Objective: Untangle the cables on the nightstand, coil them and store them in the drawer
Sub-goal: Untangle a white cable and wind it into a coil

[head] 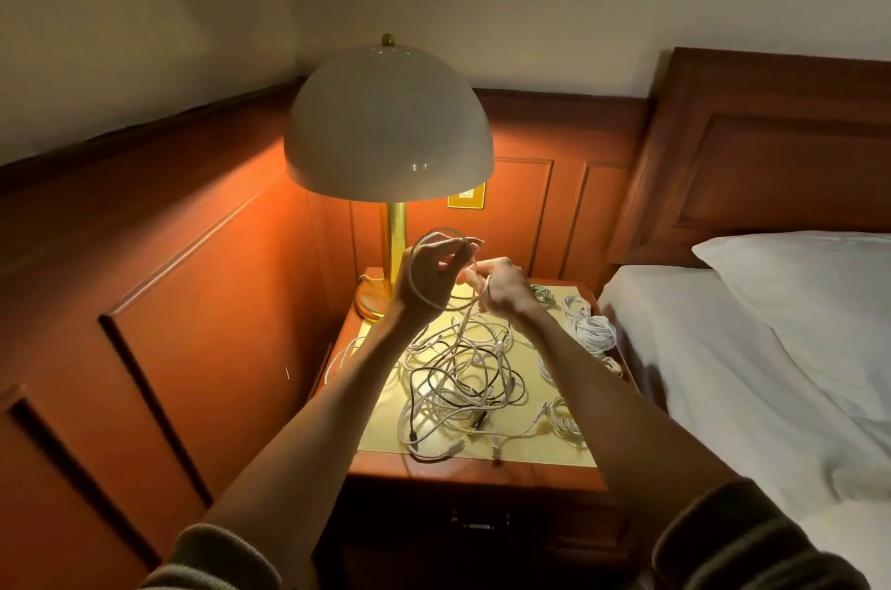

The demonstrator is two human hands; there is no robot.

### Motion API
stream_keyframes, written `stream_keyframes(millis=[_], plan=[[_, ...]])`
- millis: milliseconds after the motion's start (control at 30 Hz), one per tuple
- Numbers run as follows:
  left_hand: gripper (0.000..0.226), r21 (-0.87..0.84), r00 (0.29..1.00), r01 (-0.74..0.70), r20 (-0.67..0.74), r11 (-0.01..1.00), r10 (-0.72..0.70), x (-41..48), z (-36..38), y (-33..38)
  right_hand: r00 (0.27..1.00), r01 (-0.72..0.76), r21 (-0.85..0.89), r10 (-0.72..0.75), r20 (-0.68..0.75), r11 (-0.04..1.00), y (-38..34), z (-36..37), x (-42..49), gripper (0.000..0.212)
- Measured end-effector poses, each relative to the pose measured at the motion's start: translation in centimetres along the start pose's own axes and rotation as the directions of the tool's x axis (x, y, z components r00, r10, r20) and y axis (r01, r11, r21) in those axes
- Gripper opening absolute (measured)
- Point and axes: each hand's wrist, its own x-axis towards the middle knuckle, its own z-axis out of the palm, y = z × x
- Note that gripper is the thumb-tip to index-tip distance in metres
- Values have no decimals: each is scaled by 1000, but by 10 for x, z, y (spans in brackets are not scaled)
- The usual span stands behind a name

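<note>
A thin white cable [442, 229] is held looped above the yellow-topped wooden surface [554, 449], pinched by fingers of the left hand [426, 278] and, apparently, clamped in curled fingers of the right hand [501, 288]. Light and limp, it is best gripped near a plug end.

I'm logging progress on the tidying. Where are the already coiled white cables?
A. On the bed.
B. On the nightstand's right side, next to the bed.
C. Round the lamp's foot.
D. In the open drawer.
B: the coiled white cable bundles lie on the wooden nightstand along its bed-side edge, while the left hand and right hand hold a loose white cable above.
</note>
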Motion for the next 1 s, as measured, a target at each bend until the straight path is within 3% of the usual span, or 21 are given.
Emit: stream_keyframes(millis=[67,100,200,300,433,600,700,733,800,900,1000], plan=[[32,10,980,-177,-87,984,178,-4,-1,-16,998,40,116,-35,-45,992,-4,-5,0,27],[41,31,983,-172,-64,985,173,-4,6,-37,993,87,155,-74,-88,984,-7,-9,0,32],[85,121,986,-5,168,993,-15,-25,32,-71,968,192,205,-151,-200,960,-21,-26,1,36],[121,368,877,93,409,925,-251,-55,61,-92,924,338,229,-275,-267,913,-34,-41,-1,34],[120,599,819,104,401,794,-411,-51,78,-115,858,492,275,-408,-311,826,-48,-61,-13,35],[115,668,820,158,321,727,-473,-36,69,-115,797,586,288,-476,-371,757,-50,-79,-28,36],[121,620,755,178,412,764,-511,-25,64,-111,786,604,298,-493,-372,739,-46,-84,-30,37],[120,567,748,178,453,805,-485,-21,62,-106,789,603,300,-498,-359,739,-44,-84,-30,37],[103,441,805,168,455,882,-381,-14,61,-93,798,595,310,-501,-335,741,-43,-84,-32,37],[51,409,927,94,296,908,-229,-8,64,-74,806,589,354,-497,-322,726,-43,-82,-35,35],[26,150,936,213,253,965,-246,3,63,-66,803,594,370,-495,-332,714,-42,-83,-38,36]])
